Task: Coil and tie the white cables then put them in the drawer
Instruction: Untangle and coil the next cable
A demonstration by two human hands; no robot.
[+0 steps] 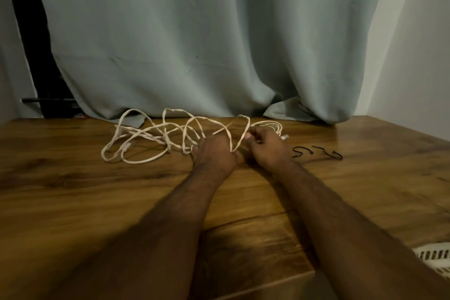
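From the head view we see a glossy wood-grain desk (73, 190) against a pale green curtain (194, 44). Our left hand (214, 153) and right hand (264, 147) each pinch the loose, tangled white cables (146, 134) near the far edge; thin black ties (316, 152) lie rightward.

Looks like a home room: wood-grain table (97, 202), pale green curtain (170, 44) at twelve o'clock, white wall (414, 56) at two.

Dim, warm room light here; a soft sheen glints on the tabletop (353, 136) at the far right, forearms throw dark shadows near the bottom, the wide lens bends the edges, and everything looks slightly soft
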